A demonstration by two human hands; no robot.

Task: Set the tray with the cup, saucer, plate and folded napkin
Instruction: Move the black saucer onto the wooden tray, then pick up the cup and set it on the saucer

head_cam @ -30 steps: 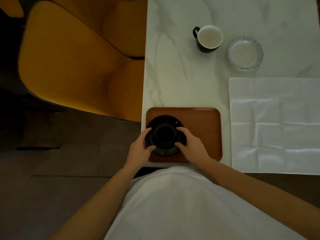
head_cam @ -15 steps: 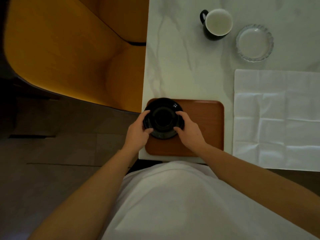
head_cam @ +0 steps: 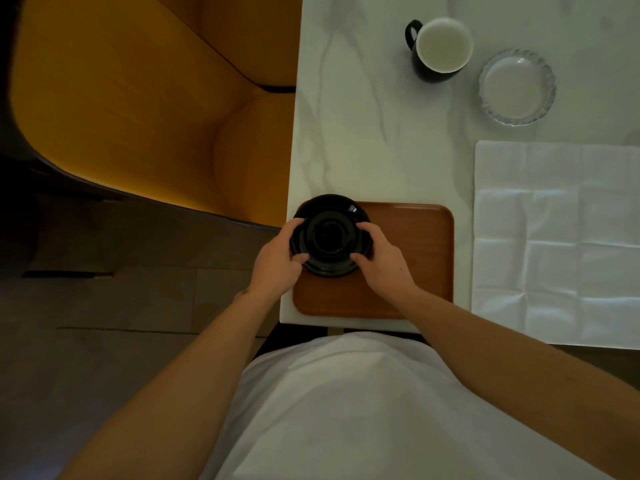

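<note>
Both hands grip a round glossy black ceramic saucer [head_cam: 329, 233] by its rim over the far-left corner of the brown rounded wooden tray [head_cam: 408, 258], which sits at the near-left edge of the white marble table [head_cam: 363, 133]. The left hand [head_cam: 277, 261] has its thumb and fingers clamped on the saucer's left edge; the right hand [head_cam: 381, 258] pinches the right edge the same way. Whether the saucer rests on the tray or is just above it I cannot tell; its far rim overhangs the tray's corner.

It looks stiff, smooth, rather slippery and breakable, so opposite rim grips suit it, and it should be set down flat.

The black mug with a white inside [head_cam: 440, 46] and the clear fluted glass plate [head_cam: 517, 86] stand far right, well apart from the tray. The white creased napkin [head_cam: 561, 244] lies unfolded just right of the tray: soft and limp, best lifted by its corners
</note>
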